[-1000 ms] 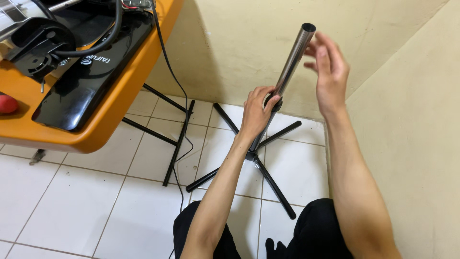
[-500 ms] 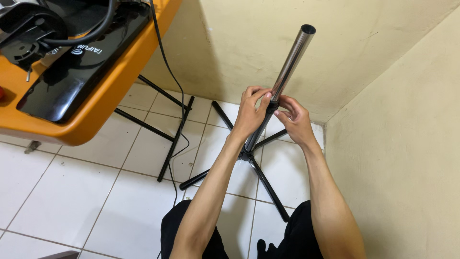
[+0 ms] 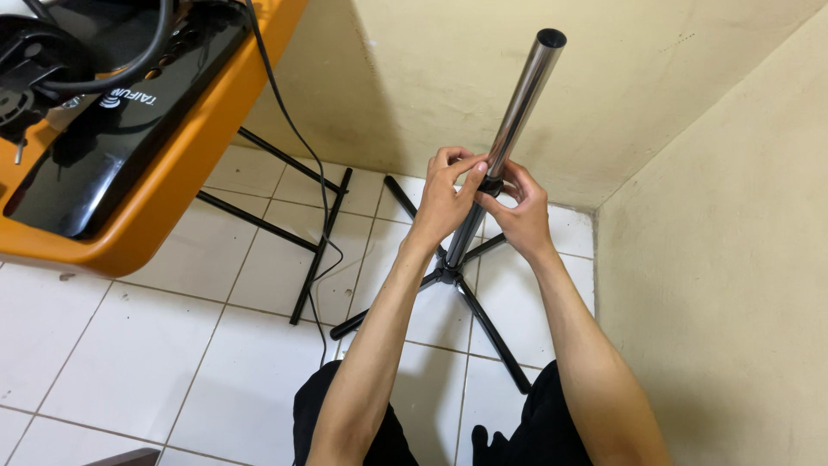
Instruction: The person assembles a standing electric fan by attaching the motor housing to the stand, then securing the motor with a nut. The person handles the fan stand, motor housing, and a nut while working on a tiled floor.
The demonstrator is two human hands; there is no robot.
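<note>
Two hands: both meet at one place on the stand, at the black collar (image 3: 490, 184) where the shiny tube enters the darker lower tube.
Left hand (image 3: 447, 203): its grip is pressed around the collar from the left, with the thumb and fingers curled on it.
Right hand (image 3: 517, 216): its grip pinches the same collar from the right, fingertips touching the tube.
Chrome tube (image 3: 522, 99): it stands tilted, the open top end leaning toward the yellow wall (image 3: 448, 78).
Stand base (image 3: 448, 276): four black legs spread on the white tile floor (image 3: 129, 362), in the corner of the room, just in front of the person's knees.
Tabletop (image 3: 172, 190): orange, at the left, carrying a glossy black plate and a black cable (image 3: 297, 138) that hangs down to the floor.
Risk, tube: if the collar is loose and both grips relax, I judge the chrome tube may slide down and pinch a finger.
Risk, base: a strong twist may turn the legs on the smooth tiles or tip the stand to the wall.
Risk, cable: it lies near one leg, so the leg may catch it.
</note>
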